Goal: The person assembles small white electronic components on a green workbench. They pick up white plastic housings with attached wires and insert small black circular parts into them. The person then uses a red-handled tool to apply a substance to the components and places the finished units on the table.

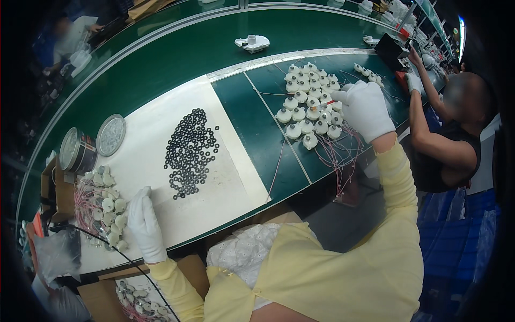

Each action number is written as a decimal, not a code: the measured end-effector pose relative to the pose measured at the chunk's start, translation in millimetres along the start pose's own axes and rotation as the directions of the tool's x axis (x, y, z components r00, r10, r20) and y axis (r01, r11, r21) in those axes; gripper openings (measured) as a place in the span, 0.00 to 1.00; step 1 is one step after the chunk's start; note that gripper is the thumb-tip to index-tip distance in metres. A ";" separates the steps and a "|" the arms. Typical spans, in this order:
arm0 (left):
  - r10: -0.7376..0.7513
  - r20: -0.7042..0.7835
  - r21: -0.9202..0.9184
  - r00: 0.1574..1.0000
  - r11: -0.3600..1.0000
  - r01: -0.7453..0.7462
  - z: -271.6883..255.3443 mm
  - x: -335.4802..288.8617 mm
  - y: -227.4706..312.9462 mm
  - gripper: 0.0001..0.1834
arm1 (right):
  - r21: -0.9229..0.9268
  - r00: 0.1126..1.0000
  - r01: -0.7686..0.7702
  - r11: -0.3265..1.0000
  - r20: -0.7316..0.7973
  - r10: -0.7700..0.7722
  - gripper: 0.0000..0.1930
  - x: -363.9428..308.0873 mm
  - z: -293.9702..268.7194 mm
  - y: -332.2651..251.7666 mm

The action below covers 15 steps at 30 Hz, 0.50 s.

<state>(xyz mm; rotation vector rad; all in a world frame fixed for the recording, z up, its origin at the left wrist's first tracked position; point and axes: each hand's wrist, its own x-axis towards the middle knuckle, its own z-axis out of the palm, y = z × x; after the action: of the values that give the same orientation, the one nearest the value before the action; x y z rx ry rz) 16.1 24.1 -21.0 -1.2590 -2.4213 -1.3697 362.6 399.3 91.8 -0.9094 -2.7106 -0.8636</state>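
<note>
My right hand (367,110), in a white glove, is closed on a thin red stick-like tool (326,103) with a pale orange tip, perhaps a small brush. Its tip reaches over a group of round white motors (298,114) standing with dark shafts upward on the green surface. Pink wires (338,161) trail from these toward the table's near edge. On the left, my gloved left hand (145,222) is by the table's near edge, fingers stretched out together, with nothing visible in it. Beside it lies a heap of similar white motors (109,206). Many small black rings (190,153) are spread on the white sheet (230,166).
An open tin (78,150) and a round lid (111,134) stand at the far left by a cardboard box (63,188). A white housing (252,43) sits on the green conveyor (188,48) behind. At right a co-worker (445,139) reaches over the bench. Below, a box holds more motors (140,300).
</note>
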 end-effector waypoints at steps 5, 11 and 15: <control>0.010 0.002 0.012 1.000 1.000 -0.010 -1.5 0.2 1.9 0.14 | 0.017 0.988 0.025 1.000 -0.154 -0.022 0.08 1.4 2.5 2.5; -0.001 0.003 -0.001 1.000 1.000 0.001 0.6 0.3 0.9 0.14 | 0.011 0.997 -0.002 1.000 -0.079 0.003 0.12 0.2 -1.6 -6.6; -0.003 0.005 -0.002 1.000 1.000 0.003 0.6 0.4 0.5 0.15 | 0.059 0.982 0.015 0.998 -0.191 -0.003 0.09 -8.6 6.1 0.8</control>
<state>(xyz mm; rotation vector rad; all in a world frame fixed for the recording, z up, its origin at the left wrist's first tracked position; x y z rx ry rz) 16.4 24.9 -20.8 -1.2612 -2.4261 -1.3723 370.2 399.0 84.5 -0.7609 -2.5634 -0.8208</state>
